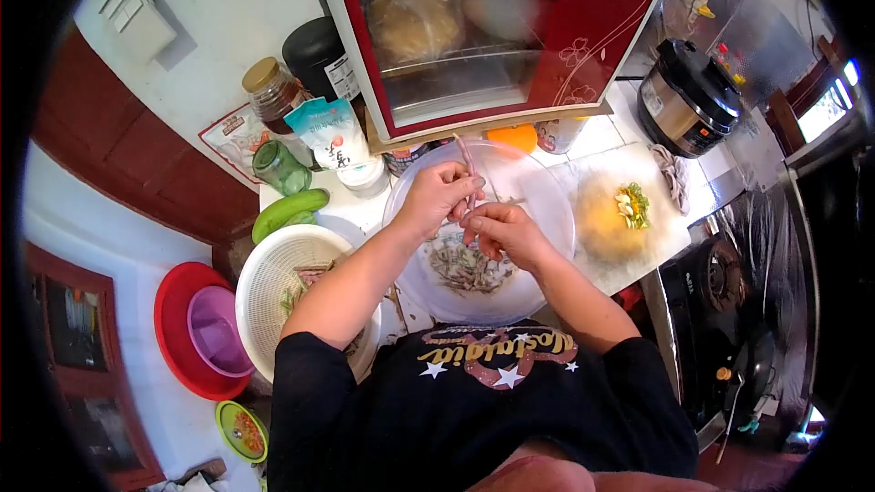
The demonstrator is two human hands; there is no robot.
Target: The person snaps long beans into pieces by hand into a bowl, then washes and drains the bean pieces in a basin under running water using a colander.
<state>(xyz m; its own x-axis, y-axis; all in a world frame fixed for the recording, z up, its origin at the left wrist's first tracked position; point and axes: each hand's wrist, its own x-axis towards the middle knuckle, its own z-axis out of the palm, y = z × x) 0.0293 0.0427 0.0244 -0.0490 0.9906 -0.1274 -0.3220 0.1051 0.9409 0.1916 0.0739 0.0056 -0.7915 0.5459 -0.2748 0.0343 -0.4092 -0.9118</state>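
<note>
My left hand point(441, 196) pinches a long, thin, purplish-pink stalk point(470, 162), which sticks up past the fingers. Closed close beside it, my right hand point(503, 233) grips the lower end of the same stalk. Both hands are above a large translucent plastic basin point(550, 196). On its bottom lie many short brownish-purple stalk pieces point(465, 266). A white colander point(260, 287) at the left contains more stalks point(314, 275) and some green bits, partly hidden behind my left forearm.
A cutting board point(592, 251) with chopped green and pale pieces point(632, 206) lies right of the basin. A red cabinet point(583, 27) stands behind. Green gourds point(290, 212), a glass jar point(281, 169) and a salt-like bag point(330, 132) are at left; a pressure cooker point(688, 100) and stove point(706, 292) at right.
</note>
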